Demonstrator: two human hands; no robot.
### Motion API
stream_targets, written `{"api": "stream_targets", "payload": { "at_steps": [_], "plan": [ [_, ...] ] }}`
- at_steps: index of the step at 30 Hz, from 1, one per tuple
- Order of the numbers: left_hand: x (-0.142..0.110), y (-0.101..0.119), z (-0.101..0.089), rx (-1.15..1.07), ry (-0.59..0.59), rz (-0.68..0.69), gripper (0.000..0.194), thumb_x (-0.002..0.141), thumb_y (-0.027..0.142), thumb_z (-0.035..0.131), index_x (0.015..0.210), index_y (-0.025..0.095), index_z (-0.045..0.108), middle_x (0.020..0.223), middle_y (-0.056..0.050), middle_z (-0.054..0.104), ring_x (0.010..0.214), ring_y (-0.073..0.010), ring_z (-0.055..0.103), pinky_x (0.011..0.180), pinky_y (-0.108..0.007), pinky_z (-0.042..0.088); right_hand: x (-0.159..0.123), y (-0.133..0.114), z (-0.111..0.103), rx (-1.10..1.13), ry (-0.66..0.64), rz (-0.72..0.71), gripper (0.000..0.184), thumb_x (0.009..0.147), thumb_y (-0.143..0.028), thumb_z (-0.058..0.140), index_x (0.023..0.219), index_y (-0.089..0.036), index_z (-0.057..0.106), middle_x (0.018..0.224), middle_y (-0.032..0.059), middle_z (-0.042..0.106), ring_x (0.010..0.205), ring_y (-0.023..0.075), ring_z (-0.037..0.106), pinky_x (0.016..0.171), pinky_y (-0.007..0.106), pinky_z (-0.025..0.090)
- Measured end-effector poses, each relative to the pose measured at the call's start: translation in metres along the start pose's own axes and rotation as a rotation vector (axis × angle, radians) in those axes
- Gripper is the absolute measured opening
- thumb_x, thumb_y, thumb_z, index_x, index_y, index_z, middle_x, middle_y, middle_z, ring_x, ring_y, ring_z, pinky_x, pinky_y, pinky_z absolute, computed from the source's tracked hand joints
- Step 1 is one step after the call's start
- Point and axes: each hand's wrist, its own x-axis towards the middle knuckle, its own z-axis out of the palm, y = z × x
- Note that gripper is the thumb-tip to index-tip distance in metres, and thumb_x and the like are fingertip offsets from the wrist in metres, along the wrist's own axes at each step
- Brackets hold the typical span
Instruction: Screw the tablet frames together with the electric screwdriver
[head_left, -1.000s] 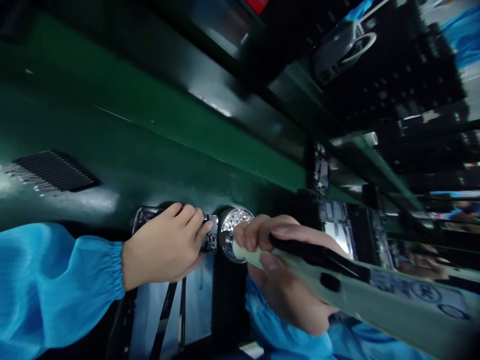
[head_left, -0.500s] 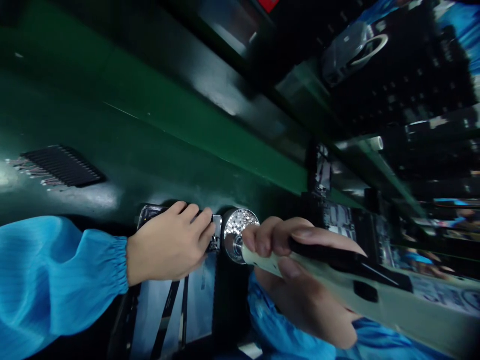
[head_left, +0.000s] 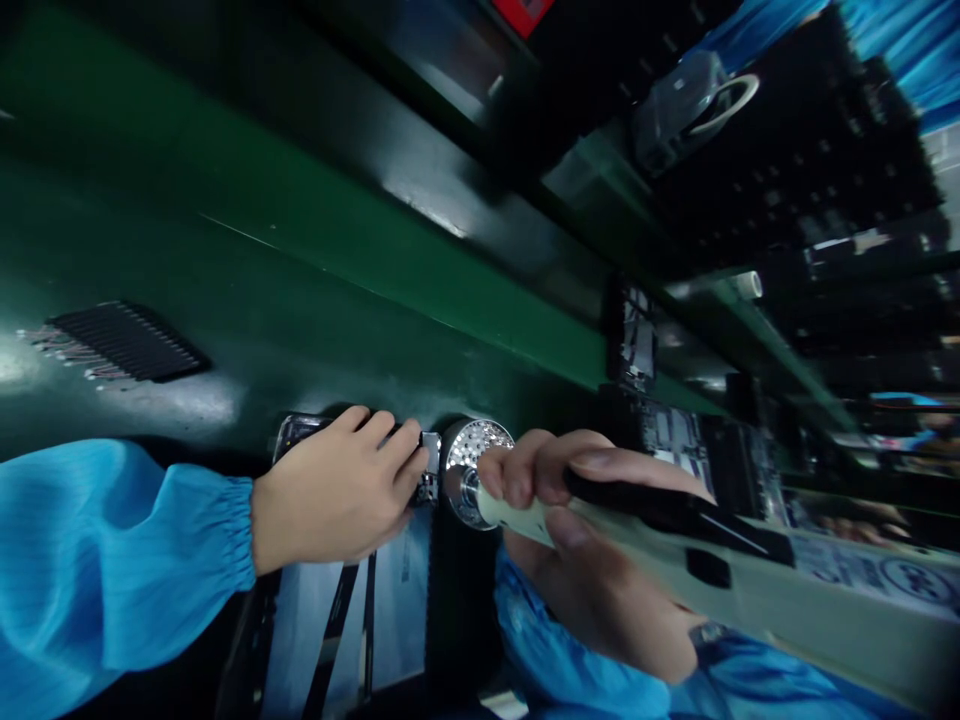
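My right hand [head_left: 592, 540] is closed around a pale electric screwdriver [head_left: 697, 560] with a black lever, slanting in from the lower right. Its metal front end is over a round metal dish [head_left: 480, 440] of small shiny pieces, probably screws; the very tip is hidden. Directly left of the dish, my left hand [head_left: 341, 490] lies over an opened phone [head_left: 430, 470], its fingers curled across the top and gripping it. Some inner metal parts show past the fingertips, and a dark corner shows behind the hand. Beneath it is a bluish panel [head_left: 401, 610] with black bands.
A row of thin black parts with wire ends [head_left: 127, 340] lies at the left of the green bench [head_left: 247, 350]. Opened devices [head_left: 637, 335] stand to the right. Beyond the ledge are a clear container with a pale ring [head_left: 682, 110] and another person's blue sleeve [head_left: 900, 50].
The view has shifted slightly. My right hand and the screwdriver have moved a little to the left, still at the dish. My left hand stays on the phone.
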Motion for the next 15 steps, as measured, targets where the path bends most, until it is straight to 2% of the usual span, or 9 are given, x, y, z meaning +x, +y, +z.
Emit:
{"api": "stream_targets", "payload": {
  "at_steps": [7,15],
  "plan": [
    [-0.0001,0.0,0.0002,-0.001,0.01,-0.004,0.047,0.104,0.033,0.037,0.131,0.002,0.061,0.128,-0.021,0.063,0.105,-0.0349,0.064,0.082,-0.048,0.055,0.0017,-0.0004,-0.0014,-0.031,-0.04,-0.002,0.033,0.081,-0.003,0.064,0.105,-0.025,0.07,0.078,-0.0013,0.057,0.07,0.0154,0.058,0.061,0.036,0.052],
    [0.0002,-0.0008,0.0022,0.004,0.013,0.001,0.047,0.104,0.034,0.037,0.131,0.004,0.062,0.13,-0.022,0.063,0.106,-0.0346,0.064,0.084,-0.049,0.055,0.003,0.0007,-0.0007,-0.004,-0.028,-0.003,0.031,0.08,-0.004,0.067,0.103,-0.025,0.071,0.078,-0.0014,0.057,0.07,0.015,0.059,0.061,0.036,0.052]
  ]
}}
